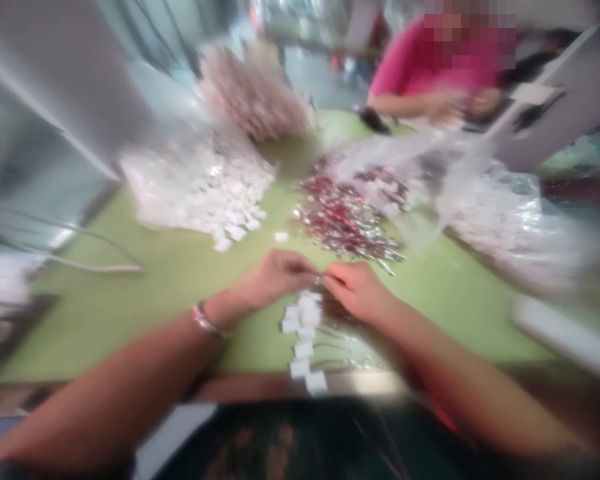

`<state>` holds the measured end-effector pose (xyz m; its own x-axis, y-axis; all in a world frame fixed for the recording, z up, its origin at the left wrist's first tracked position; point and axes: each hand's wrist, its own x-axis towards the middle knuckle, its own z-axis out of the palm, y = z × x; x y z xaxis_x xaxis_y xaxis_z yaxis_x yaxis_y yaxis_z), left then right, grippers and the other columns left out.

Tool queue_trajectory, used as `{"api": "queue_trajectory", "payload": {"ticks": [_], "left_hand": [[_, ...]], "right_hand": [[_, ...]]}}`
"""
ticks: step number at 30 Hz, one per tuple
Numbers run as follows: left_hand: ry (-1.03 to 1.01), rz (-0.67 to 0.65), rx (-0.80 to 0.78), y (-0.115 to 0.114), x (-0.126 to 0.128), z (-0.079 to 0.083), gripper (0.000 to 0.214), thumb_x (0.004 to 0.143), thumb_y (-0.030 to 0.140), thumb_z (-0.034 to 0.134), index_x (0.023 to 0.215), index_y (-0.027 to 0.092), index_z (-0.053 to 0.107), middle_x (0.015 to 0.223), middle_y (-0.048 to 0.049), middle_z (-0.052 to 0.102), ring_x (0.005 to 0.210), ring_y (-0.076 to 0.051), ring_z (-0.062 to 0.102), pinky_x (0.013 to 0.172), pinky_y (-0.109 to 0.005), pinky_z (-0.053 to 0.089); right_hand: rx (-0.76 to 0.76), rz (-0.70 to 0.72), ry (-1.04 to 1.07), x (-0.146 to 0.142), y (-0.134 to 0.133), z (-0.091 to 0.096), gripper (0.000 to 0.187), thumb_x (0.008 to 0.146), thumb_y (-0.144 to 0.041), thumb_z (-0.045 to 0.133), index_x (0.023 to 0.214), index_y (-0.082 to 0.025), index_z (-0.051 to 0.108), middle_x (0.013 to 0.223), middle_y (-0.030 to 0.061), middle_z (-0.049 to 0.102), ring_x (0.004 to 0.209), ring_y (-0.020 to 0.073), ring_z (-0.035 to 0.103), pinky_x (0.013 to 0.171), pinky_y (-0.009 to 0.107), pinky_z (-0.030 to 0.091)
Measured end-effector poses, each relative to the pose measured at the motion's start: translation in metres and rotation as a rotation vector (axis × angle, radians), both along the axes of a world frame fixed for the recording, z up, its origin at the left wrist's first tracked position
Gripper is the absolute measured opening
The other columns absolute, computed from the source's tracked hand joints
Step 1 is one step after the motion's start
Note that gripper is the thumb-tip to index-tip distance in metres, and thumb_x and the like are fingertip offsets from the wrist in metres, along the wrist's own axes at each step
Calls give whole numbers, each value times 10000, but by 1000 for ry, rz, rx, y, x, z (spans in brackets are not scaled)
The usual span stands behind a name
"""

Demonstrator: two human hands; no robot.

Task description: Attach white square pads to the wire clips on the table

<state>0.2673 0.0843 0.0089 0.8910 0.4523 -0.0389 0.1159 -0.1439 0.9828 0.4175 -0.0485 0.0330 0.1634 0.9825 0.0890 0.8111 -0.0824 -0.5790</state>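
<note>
My left hand (pixel 279 275) and my right hand (pixel 353 285) meet fingertip to fingertip above the green table, both closed in a pinch. Something small and pale shows between the fingertips, too blurred to name. Just below them a column of small white tags (pixel 303 350) reaches down to the table's near edge. Thin dark strands run from these tags to the right, under my right forearm. Beyond my right hand lies a heap of shiny red and silver pieces (pixel 337 213). A single white tag (pixel 281 237) rests behind my left hand.
A clear bag spills many white tags (pixel 235 213) at the left back, with a pink bundle (pixel 255 93) behind it. Another plastic bag (pixel 510 207) sits at the right. Across the green table (pixel 170 313), a person in a pink shirt (pixel 405 67) works with both hands.
</note>
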Motion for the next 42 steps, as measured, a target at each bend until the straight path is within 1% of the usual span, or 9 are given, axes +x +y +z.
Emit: {"api": "queue_trajectory", "payload": {"ticks": [5,12,19,24,28,31,33,37,42], "left_hand": [[-62,28,12,0,-2,11,204,770,340,724,871,163,735,814,-52,739,740,-157,672,701,-275,545],[-49,24,-69,5,-1,17,231,737,263,734,832,157,552,806,-45,688,694,-130,632,619,-260,521],[-14,7,24,-3,3,11,162,748,265,710,801,152,607,732,-28,662,664,-118,606,616,-251,499],[-21,30,86,-8,5,7,126,777,241,672,876,166,648,850,-47,706,756,-144,640,705,-279,519],[-56,-132,407,-5,4,5,140,835,244,621,935,207,711,937,-50,715,867,-163,636,848,-323,495],[-104,-323,502,0,2,4,149,864,301,614,907,220,731,902,-50,712,849,-164,627,860,-327,489],[-89,-214,539,6,2,3,187,890,337,587,883,214,728,904,-53,711,848,-168,625,867,-336,490],[8,304,850,32,3,-3,235,921,278,524,1016,177,714,1034,-102,688,998,-233,591,982,-443,422],[126,241,1048,53,7,-13,217,878,176,540,938,133,745,984,-131,693,989,-272,578,956,-458,430]], "right_hand": [[-1,-74,202,-4,2,8,289,884,-250,510,601,-193,518,554,-43,525,549,101,477,555,216,345],[66,34,25,0,1,10,227,890,-229,495,677,-187,558,618,-25,549,584,103,473,573,228,321],[58,14,-76,4,1,5,218,885,-208,485,688,-185,576,630,-7,575,591,111,474,580,238,308],[-56,84,-121,13,1,13,257,859,-207,531,605,-184,563,556,-35,517,527,95,420,545,238,269],[75,-68,-211,38,9,11,235,910,-293,524,746,-200,663,734,9,623,672,136,525,603,257,324],[100,-247,-416,59,21,5,209,918,-251,511,833,-209,697,877,56,639,790,185,544,633,288,338],[54,-248,-517,67,28,1,180,910,-242,530,870,-213,703,917,70,633,832,207,540,636,300,341],[-8,-212,-605,65,35,-3,197,927,-244,512,882,-198,697,955,91,618,863,220,534,639,310,344],[30,-76,-664,50,33,-2,239,955,-202,452,867,-170,671,953,95,624,908,218,545,674,302,357]]}}
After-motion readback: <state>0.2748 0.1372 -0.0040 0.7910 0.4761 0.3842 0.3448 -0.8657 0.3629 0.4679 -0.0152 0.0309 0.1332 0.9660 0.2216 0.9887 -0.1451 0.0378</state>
